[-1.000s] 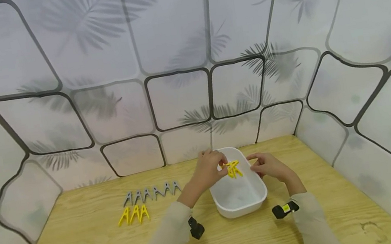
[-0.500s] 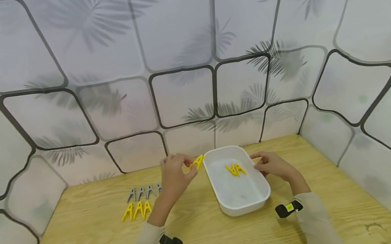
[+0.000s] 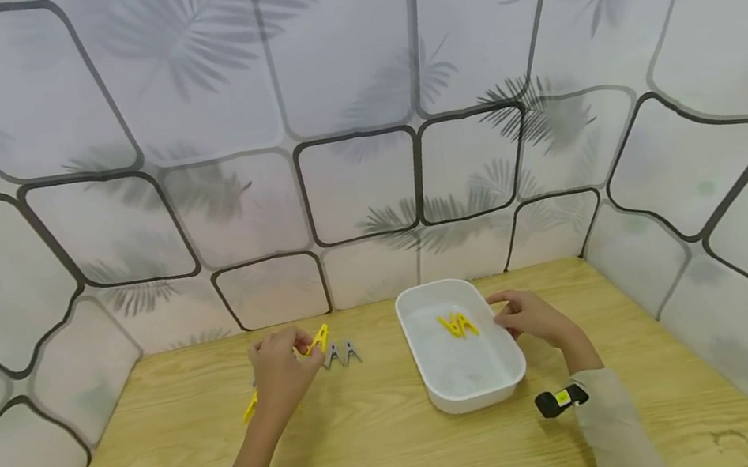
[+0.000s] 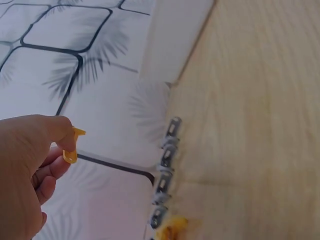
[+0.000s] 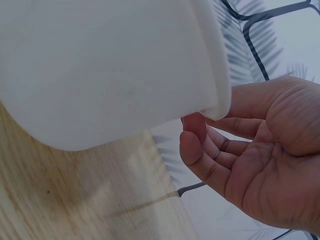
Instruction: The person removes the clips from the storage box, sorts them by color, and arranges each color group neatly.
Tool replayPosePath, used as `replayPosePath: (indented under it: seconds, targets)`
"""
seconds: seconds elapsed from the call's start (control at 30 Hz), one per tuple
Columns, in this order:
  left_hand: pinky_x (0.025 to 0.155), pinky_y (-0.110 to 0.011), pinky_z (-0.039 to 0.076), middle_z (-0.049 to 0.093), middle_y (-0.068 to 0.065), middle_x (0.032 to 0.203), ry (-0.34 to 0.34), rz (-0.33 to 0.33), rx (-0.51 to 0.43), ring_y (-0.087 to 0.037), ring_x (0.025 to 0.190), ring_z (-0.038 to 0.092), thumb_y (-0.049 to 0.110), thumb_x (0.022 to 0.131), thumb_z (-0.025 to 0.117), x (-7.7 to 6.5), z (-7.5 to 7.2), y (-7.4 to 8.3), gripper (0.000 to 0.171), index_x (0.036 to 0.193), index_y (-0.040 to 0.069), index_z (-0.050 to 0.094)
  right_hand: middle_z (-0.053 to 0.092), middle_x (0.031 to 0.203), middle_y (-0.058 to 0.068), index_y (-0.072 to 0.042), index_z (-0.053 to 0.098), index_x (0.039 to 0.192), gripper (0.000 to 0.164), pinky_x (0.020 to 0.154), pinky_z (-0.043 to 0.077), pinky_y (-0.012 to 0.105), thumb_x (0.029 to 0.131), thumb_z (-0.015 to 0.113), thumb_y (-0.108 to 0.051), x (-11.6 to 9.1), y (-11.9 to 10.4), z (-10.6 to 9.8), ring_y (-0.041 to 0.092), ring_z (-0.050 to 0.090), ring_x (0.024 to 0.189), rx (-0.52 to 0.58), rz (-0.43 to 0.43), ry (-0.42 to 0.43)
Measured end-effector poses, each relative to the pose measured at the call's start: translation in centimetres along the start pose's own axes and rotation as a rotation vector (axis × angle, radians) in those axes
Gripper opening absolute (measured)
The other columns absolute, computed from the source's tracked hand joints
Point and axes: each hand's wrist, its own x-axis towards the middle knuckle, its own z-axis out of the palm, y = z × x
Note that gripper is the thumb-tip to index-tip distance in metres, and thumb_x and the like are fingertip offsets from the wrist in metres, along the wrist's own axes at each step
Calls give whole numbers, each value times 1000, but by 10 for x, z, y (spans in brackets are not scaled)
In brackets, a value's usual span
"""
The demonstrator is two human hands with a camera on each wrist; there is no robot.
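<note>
My left hand (image 3: 281,370) pinches a yellow clothespin (image 3: 320,337) between thumb and fingertips, raised above the table at left. In the left wrist view that clothespin (image 4: 71,152) sticks out past the thumb. Behind and below the hand lies a row of grey clothespins (image 3: 351,352), partly hidden in the head view. A yellow clothespin (image 3: 250,407) also shows beside the wrist. My right hand (image 3: 535,318) grips the right rim of a white plastic tub (image 3: 473,401), some fingers tucked under the rim. Several yellow clothespins (image 3: 459,325) lie inside the tub.
A light wood table (image 3: 377,456) carries everything. Behind it and on both sides rises a pale wall covering (image 3: 360,187) with dark outlines and leaf prints. The tub stands right of centre, near the back edge.
My left hand has moved left from over the tub to above the clothespin rows, with a yellow clothespin still pinched. The right hand stays at the tub's rim.
</note>
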Motion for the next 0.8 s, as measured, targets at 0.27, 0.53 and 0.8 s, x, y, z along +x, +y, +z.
replayPosePath:
  seconds: [0.27,0.53,0.8]
  targets:
    - [88,-60,37,62,-1,66,-115,-112,48,-21,67,51,7,75,80,-20,-3,-13,12,75,9,68,71,95,16,8,47,144,48,76,59,46,99,59,-6,-2,-3,0,17,66,73,-1,7,4]
    - [83,-56,34,59,-2,65,-181,-154,78,-25,70,53,7,74,78,-29,-5,-13,14,73,9,64,70,95,21,11,46,143,48,69,58,37,99,59,-5,0,-3,2,16,65,72,30,-27,-4]
    - [82,-53,30,57,-1,63,-242,-200,103,-22,67,48,5,76,75,-37,-3,-15,13,73,8,63,70,93,16,10,46,144,49,70,58,37,100,59,-5,-1,-2,0,15,65,72,24,-12,-3]
